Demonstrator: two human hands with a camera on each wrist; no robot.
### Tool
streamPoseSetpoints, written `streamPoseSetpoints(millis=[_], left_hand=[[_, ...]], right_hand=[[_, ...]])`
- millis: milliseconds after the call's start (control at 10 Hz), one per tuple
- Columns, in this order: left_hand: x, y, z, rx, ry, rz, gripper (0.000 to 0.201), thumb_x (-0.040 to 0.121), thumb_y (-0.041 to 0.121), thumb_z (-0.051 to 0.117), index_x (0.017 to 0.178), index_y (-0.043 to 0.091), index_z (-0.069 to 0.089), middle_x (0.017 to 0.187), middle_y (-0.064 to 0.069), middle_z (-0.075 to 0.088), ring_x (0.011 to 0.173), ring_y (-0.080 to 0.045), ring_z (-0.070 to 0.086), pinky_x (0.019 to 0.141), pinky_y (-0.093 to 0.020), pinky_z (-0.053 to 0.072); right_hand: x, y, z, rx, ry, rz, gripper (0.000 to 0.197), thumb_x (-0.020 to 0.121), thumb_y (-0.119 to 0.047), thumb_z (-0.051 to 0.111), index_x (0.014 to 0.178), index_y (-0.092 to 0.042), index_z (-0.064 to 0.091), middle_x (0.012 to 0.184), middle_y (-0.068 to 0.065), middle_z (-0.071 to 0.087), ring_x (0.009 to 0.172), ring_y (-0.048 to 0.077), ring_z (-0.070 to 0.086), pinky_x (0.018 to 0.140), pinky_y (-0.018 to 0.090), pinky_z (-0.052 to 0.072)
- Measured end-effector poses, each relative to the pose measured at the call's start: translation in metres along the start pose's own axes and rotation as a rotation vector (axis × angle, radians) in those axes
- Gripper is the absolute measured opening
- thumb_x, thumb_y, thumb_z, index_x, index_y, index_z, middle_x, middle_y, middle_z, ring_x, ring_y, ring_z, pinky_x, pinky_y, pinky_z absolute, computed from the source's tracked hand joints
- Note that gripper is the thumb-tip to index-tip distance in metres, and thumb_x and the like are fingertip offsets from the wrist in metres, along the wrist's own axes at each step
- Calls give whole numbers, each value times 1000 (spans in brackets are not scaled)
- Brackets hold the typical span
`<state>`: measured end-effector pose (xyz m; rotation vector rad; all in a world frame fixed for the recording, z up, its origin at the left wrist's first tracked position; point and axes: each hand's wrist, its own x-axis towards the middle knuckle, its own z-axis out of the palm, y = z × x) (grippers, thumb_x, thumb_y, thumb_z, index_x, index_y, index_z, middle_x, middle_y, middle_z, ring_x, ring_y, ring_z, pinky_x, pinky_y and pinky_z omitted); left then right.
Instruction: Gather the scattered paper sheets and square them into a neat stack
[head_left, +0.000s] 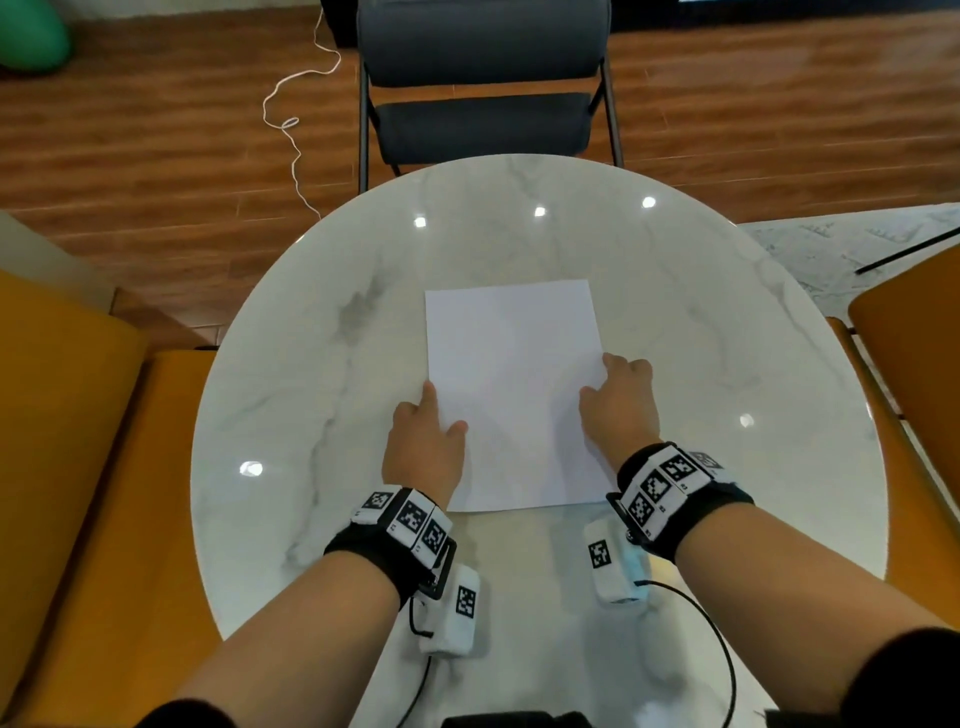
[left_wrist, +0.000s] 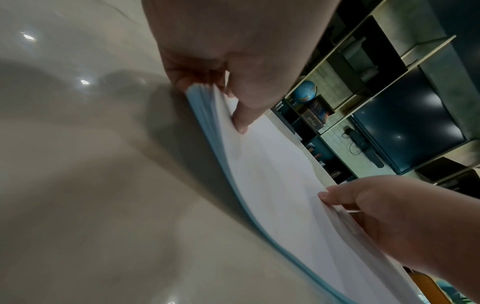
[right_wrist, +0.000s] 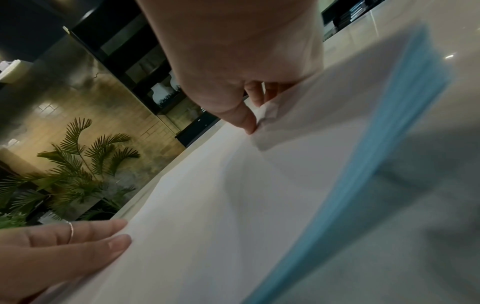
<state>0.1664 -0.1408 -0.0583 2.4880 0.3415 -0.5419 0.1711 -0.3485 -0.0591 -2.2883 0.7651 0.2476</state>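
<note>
Here, a stack of paper (head_left: 511, 395) is pinched at both side edges by the left hand (head_left: 423, 447) and right hand (head_left: 621, 410), fingers curled, on a marble table (head_left: 311, 364).

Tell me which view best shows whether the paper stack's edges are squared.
The head view: the whole paper stack lies on the table with all four edges in sight, the left hand and right hand gripping its sides. Each wrist view shows only one blurred side edge close up.
</note>
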Motion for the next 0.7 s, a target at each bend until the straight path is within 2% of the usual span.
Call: streamPoseSetpoints(millis=[100, 200, 300, 400, 500, 600, 700], left_hand=[[0, 2, -3, 92, 5, -11, 67, 93, 44, 45, 151, 24, 17, 139, -10, 36, 126, -28, 43, 98, -41, 41], [-2, 2, -5, 230, 123, 79, 67, 90, 43, 52, 148, 23, 27, 137, -6, 40, 123, -29, 42, 99, -40, 38], [-2, 1, -2, 324, 174, 249, 54, 91, 35, 51, 142, 26, 38, 143, 1, 42, 126, -28, 40, 100, -39, 35], [-1, 2, -2, 326, 164, 283, 45, 91, 32, 50, 135, 26, 47, 141, 1, 44, 125, -27, 41, 99, -39, 35], [1, 1, -3, 303, 133, 273, 48, 90, 32, 52, 137, 25, 45, 141, -1, 42, 126, -29, 40, 100, -40, 35], [-3, -2, -10, 220, 107, 265, 60, 90, 35, 54, 144, 21, 34, 145, -3, 38, 128, -29, 41, 104, -41, 33], [-9, -10, -14, 164, 101, 290, 62, 90, 36, 53, 146, 20, 31, 146, -4, 35, 128, -28, 43, 106, -41, 34]], right_hand=[[1, -1, -1, -93, 32, -7, 54, 90, -12, 50, 142, -9, 37, 137, 14, 38, 120, 33, 48, 99, 38, 40], [-2, -3, -3, -319, 111, -170, 60, 85, -8, 51, 143, -16, 36, 136, 11, 41, 118, 33, 44, 96, 41, 37], [-3, 3, -1, -546, 65, -415, 57, 82, -1, 43, 136, -18, 46, 137, 7, 47, 117, 30, 46, 92, 41, 33], [-4, 3, -5, -641, 28, -451, 55, 83, -1, 39, 134, -18, 49, 139, 6, 47, 120, 30, 46, 94, 41, 32], [-3, 2, -7, -684, -4, -449, 55, 86, -4, 39, 138, -20, 45, 144, 5, 43, 126, 29, 43, 98, 42, 31], [-9, -1, -13, -650, -30, -415, 51, 92, -13, 40, 143, -21, 38, 151, 3, 35, 136, 27, 35, 104, 44, 27], [-18, 5, -20, -605, 0, -381, 50, 94, -21, 42, 144, -21, 37, 154, 4, 32, 139, 27, 31, 108, 45, 24]])
